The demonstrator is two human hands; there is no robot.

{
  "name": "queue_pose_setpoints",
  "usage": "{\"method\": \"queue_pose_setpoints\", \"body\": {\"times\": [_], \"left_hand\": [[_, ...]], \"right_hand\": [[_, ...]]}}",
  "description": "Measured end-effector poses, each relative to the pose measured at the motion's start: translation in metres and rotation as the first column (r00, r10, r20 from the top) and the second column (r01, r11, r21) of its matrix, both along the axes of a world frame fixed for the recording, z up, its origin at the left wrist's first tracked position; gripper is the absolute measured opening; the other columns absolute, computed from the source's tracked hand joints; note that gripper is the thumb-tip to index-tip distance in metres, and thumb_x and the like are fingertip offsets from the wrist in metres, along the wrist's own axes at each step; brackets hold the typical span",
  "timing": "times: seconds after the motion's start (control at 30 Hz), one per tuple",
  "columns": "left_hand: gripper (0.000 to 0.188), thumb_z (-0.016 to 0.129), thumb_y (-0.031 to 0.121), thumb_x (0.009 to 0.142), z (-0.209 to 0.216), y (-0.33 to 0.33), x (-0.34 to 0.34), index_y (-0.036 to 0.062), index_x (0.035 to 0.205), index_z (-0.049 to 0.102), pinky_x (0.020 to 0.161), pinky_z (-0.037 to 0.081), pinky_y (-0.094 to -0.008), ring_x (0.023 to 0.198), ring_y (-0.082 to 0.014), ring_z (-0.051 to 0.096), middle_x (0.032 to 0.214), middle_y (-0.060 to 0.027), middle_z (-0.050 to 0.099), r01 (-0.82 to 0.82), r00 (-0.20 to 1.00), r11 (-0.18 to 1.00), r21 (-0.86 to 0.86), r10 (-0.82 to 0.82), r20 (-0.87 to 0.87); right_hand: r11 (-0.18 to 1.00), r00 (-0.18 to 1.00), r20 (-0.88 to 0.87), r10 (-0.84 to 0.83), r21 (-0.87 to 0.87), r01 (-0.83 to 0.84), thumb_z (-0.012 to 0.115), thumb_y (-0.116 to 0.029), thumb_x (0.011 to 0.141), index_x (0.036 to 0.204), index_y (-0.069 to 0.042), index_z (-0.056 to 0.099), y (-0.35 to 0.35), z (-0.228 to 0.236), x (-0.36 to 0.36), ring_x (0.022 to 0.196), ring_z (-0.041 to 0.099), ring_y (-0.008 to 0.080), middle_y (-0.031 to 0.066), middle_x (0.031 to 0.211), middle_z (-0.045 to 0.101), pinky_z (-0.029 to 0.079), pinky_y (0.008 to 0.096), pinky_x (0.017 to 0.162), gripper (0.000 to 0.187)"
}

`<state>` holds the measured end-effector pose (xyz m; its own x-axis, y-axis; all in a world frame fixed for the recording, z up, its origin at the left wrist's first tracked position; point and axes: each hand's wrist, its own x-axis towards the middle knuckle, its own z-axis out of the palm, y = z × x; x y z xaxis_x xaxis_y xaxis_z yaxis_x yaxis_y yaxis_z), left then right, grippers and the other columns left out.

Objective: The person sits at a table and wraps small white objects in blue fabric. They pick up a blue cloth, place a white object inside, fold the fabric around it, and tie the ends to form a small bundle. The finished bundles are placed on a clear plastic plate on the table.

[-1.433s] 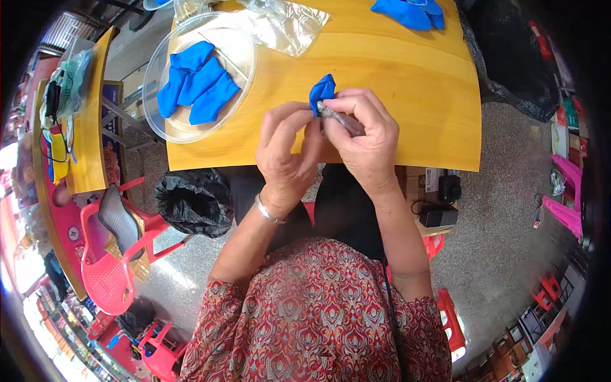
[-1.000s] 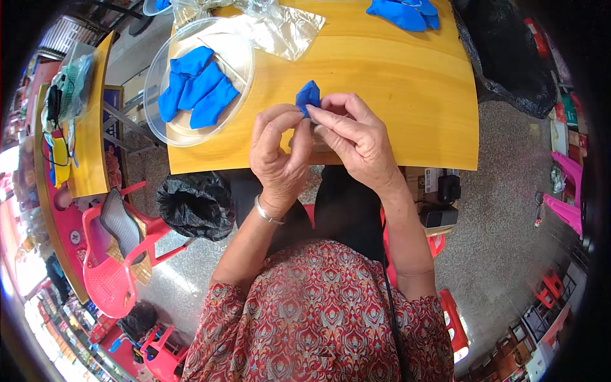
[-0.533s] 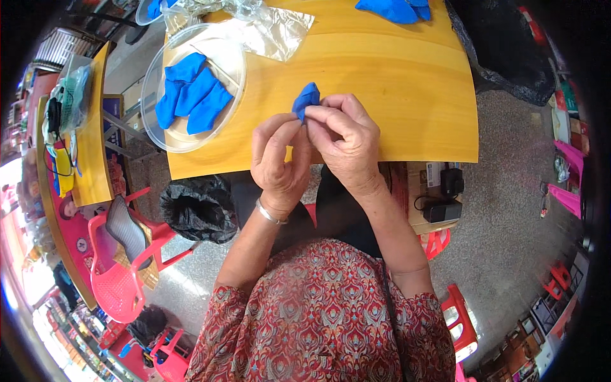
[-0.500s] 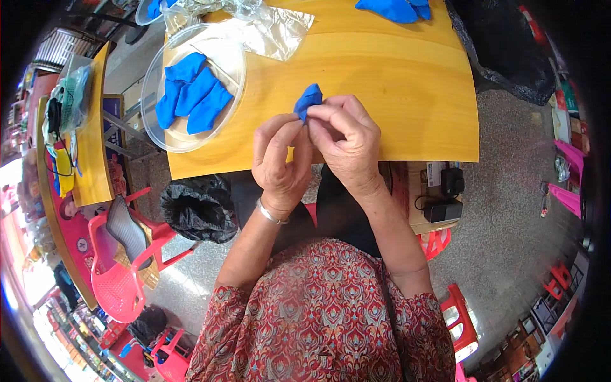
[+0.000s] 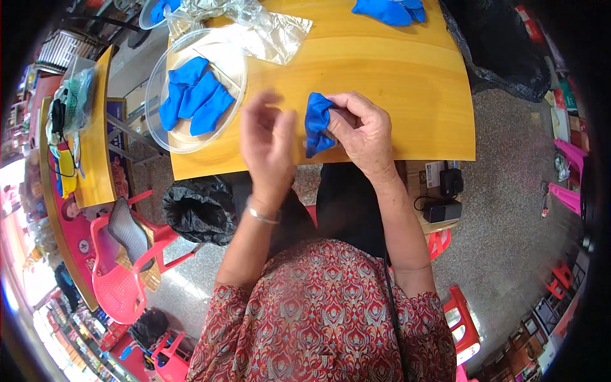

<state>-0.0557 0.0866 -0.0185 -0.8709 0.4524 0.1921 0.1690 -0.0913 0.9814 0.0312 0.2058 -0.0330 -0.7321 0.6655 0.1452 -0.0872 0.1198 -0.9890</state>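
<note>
My right hand (image 5: 366, 134) pinches a small piece of blue cloth (image 5: 318, 124) between thumb and fingers, above the table's near edge. The cloth hangs folded and crumpled, so its full shape cannot be made out. To its left my left hand (image 5: 270, 143) is raised, blurred by motion, thumb apart from the fingers and nothing seen in it. It is apart from the cloth. Further left, several similar blue cloth pieces (image 5: 202, 102) lie in a round clear plastic tub (image 5: 153, 105). More blue cloth pieces (image 5: 389, 11) sit at the table's far right.
The yellow wooden table (image 5: 407, 95) has a crinkled clear plastic bag (image 5: 280, 38) at its back left. A black plastic bag (image 5: 503, 63) hangs by its right edge. Below stands a bin lined with black plastic (image 5: 200, 210), beside a pink chair (image 5: 121, 286).
My left hand has let go of the blue cloth and moved left. The cloth, held by my right hand alone, now hangs lower and more spread out.
</note>
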Motion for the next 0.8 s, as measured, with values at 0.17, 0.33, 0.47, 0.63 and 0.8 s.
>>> {"method": "queue_pose_setpoints", "body": {"times": [0.17,0.33,0.47,0.63,0.8], "left_hand": [[0.039,0.062,0.011,0.094,0.007,-0.011,-0.029,-0.0013,0.129,0.05,0.083,0.052,-0.0298,0.1,-0.0156,0.062,0.113,-0.0099,0.063,0.437,0.638,0.873,0.216,-0.47,0.61],[0.037,0.062,0.002,0.091,-0.002,-0.014,-0.013,0.0002,0.126,0.051,0.085,0.055,-0.0316,0.098,-0.0173,0.065,0.109,-0.0093,0.066,0.365,0.589,0.872,0.325,-0.487,0.645],[0.038,0.066,0.005,0.089,-0.001,-0.011,-0.003,0.0023,0.124,0.051,0.086,0.055,-0.0349,0.099,-0.0178,0.064,0.11,-0.0097,0.064,0.367,0.614,0.888,0.276,-0.454,0.645],[0.028,0.067,0.01,0.09,0.0,-0.021,0.001,0.0047,0.116,0.057,0.084,0.056,-0.0362,0.097,-0.0178,0.064,0.109,-0.0069,0.064,0.385,0.493,0.832,0.399,-0.55,0.674],[0.032,0.062,0.011,0.092,-0.001,-0.036,0.001,0.0026,0.121,0.054,0.085,0.057,-0.0396,0.103,-0.0208,0.065,0.114,-0.0085,0.064,0.284,0.463,0.839,0.463,-0.543,0.7]], "right_hand": [[0.997,0.999,-0.028,0.022,-0.08,-0.025,0.073,0.0,0.077,0.093,0.003,0.065,-0.002,0.016,-0.004,0.077,0.068,0.0168,0.0117,0.086,0.067,0.055,0.0274,0.073,0.018],[0.97,0.989,-0.029,-0.143,0.197,0.146,0.076,-0.002,0.073,0.087,0.0,0.063,-0.005,0.022,-0.009,0.071,0.066,0.0203,0.0104,0.079,0.064,0.054,0.0306,0.065,0.018],[0.966,0.981,-0.002,-0.195,0.172,0.193,0.076,-0.003,0.072,0.082,-0.001,0.062,-0.01,0.015,-0.005,0.068,0.064,0.0222,0.0101,0.077,0.062,0.052,0.0344,0.062,0.017],[0.964,0.999,-0.027,-0.031,0.265,0.037,0.074,-0.002,0.073,0.08,-0.003,0.063,-0.012,0.024,0.003,0.07,0.063,0.0227,0.0087,0.085,0.062,0.052,0.034,0.063,0.013],[0.841,0.974,0.023,0.227,0.5,-0.208,0.076,-0.007,0.078,0.102,-0.006,0.072,0.002,0.033,0.017,0.099,0.057,0.0193,0.0071,0.112,0.058,0.049,0.0319,0.085,0.024]]}}
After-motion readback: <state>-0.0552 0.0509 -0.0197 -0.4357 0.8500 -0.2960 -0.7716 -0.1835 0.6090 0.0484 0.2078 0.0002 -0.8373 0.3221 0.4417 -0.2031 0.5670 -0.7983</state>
